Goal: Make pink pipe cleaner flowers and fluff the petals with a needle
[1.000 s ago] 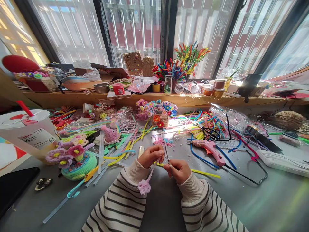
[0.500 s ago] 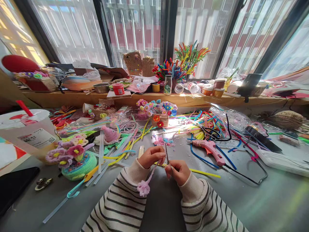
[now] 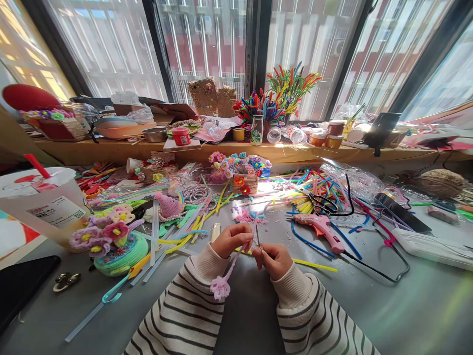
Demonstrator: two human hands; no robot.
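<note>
My left hand [image 3: 231, 240] is closed around a lilac-pink pipe cleaner [image 3: 234, 265]. Its lower end hangs down to a fluffy pink flower [image 3: 220, 288] beside my left sleeve. A pale end of the stem seems to stick up past my fingertips. Close on the right, my right hand [image 3: 274, 260] grips what look like small scissors [image 3: 258, 238], their thin dark blades pointing up beside that end; the handles are mostly hidden by my fingers. Just beyond my hands lie pink and blue fuzz trimmings [image 3: 249, 215] on the grey table [image 3: 244, 320].
A pink glue gun [image 3: 322, 228] with its cord lies at the right, near a heap of pipe cleaners [image 3: 310, 190]. To the left stand a pot of fuzzy flowers [image 3: 121, 256] and a drink cup [image 3: 51, 202]. A flower basket [image 3: 245, 183] sits behind my hands.
My right hand has shifted very slightly, and the scissor blades now sit a little lower and further right of the stem's end. My left hand and the flower are almost still.
</note>
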